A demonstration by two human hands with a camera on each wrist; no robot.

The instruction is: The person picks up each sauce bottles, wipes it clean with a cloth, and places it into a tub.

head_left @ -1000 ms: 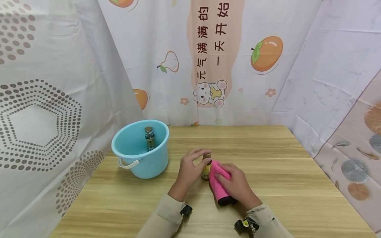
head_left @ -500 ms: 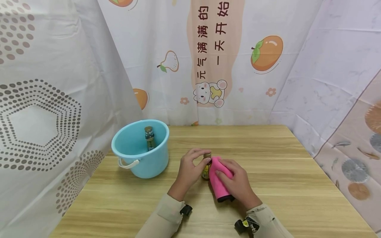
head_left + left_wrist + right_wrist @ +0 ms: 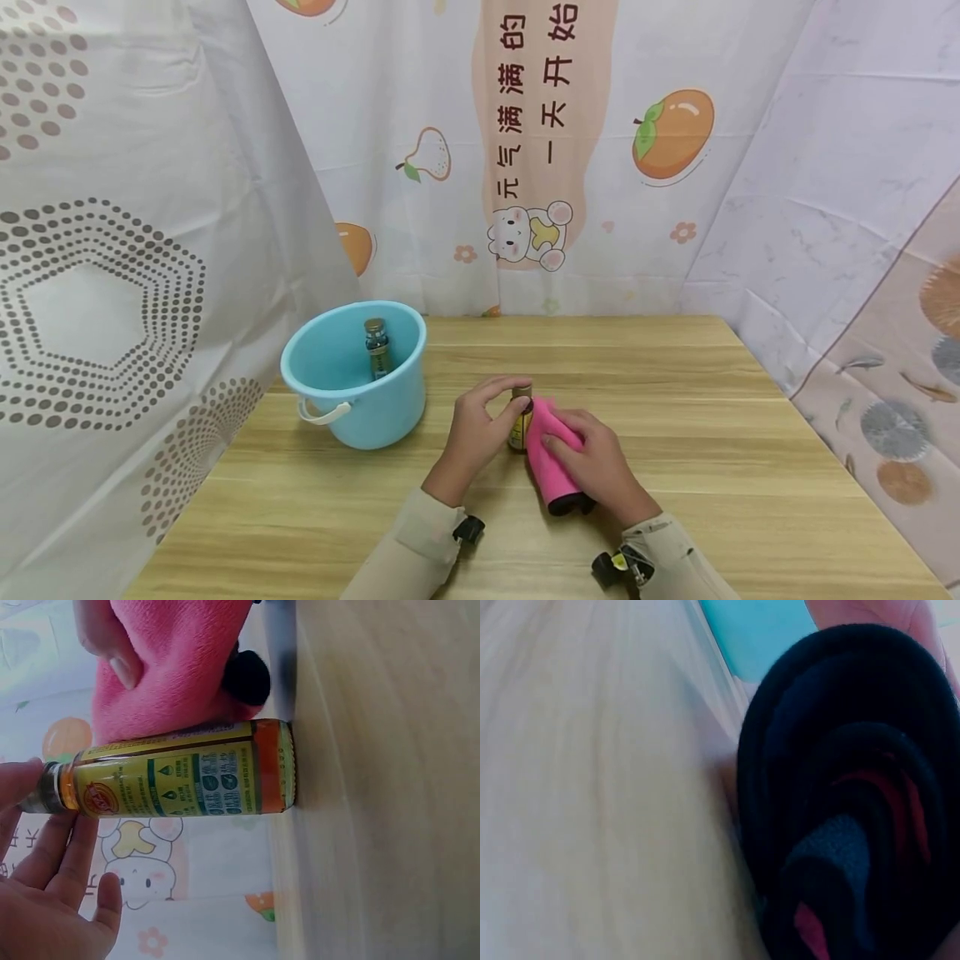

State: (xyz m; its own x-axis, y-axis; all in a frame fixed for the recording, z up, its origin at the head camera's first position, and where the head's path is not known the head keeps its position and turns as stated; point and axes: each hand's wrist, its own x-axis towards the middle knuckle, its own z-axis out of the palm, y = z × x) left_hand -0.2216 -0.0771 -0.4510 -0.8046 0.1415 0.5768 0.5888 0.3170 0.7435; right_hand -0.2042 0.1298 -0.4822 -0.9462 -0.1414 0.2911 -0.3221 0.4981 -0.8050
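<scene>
A small glass bottle [image 3: 176,776] with a yellow-green label stands upright on the table. My left hand [image 3: 478,429] pinches it by the cap and neck between thumb and fingers. On the bottle's right side, my right hand [image 3: 596,458] grips a bunched pink cloth [image 3: 551,462] with black edging and holds it against the glass. In the left wrist view the pink cloth touches the bottle's side along the label. The right wrist view shows mostly the cloth's black folded edges [image 3: 855,645]; the right fingers are largely hidden there.
A light blue bucket [image 3: 390,425] with a white handle stands at the left of the wooden table [image 3: 712,467]. Inside it leans a dark bottle [image 3: 377,348] with a gold cap. Printed curtains [image 3: 420,283] hang behind and on both sides.
The right hand and pink cloth have shifted slightly up and back down along the bottle, and the cloth's black lower edge has changed shape. The left hand keeps its place on the cap.
</scene>
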